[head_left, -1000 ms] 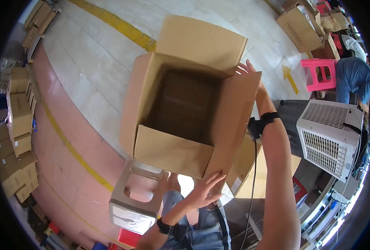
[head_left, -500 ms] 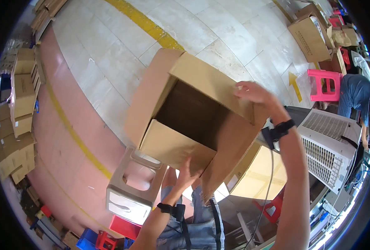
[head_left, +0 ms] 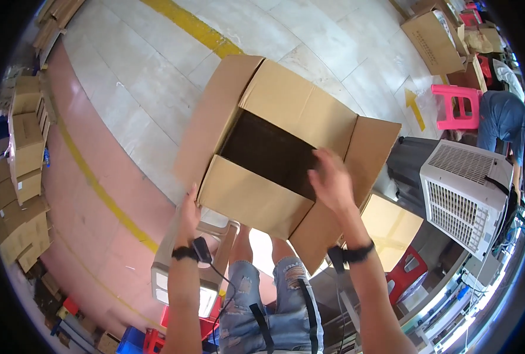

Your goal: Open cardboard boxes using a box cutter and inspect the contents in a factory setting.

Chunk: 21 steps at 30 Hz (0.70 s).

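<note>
Head view: the open cardboard box (head_left: 274, 153) has tipped further toward you since a second ago, cavity dark and empty. Your left hand (head_left: 188, 215) has moved up to brace its lower left corner, fingers flat. Your right hand (head_left: 330, 180), fingers spread, now presses the box's right flap. Grey stool (head_left: 171, 259) sits below the box.

A large open brown cardboard box (head_left: 286, 159) sits tilted at centre, flaps spread, dark inside. Stacked brown cardboard cartons (head_left: 20, 171) line the left edge. Another open brown carton (head_left: 437, 41) stands top right, beyond a yellow arrow floor marking (head_left: 415, 107)
</note>
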{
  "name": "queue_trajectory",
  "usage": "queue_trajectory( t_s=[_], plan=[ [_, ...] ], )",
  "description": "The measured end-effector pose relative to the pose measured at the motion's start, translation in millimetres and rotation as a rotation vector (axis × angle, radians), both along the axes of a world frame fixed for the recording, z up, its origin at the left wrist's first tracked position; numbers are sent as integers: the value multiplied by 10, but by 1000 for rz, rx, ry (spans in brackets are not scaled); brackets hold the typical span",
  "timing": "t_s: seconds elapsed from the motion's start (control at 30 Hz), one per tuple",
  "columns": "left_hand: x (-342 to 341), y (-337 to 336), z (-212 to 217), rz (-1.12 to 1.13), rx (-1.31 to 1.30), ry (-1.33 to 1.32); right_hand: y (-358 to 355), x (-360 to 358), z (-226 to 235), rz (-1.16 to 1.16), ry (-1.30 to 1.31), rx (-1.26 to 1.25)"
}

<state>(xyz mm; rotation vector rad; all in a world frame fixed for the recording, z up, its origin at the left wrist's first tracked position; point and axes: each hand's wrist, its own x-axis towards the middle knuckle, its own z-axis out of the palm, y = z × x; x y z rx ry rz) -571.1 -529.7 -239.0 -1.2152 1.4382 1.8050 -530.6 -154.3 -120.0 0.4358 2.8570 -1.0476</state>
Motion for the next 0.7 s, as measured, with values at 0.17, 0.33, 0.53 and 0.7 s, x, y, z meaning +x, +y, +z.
queue_trajectory(
  t_s=[0.17, 0.33, 0.53, 0.7],
  plan=[
    [-298, -279, -290, 245, 322, 331, 354, 677, 581, -512, 389, 231],
    [167, -157, 48, -811, -420, 496, -152, 940, -20, -290, 126, -414],
    [438, 457, 751, -1774, -796, 885, -523, 751, -1097, -453, 76, -522],
    [91, 301, 389, -1774, -843, 930, -507, 916, -1091, -1185, 171, -1070]
  ],
)
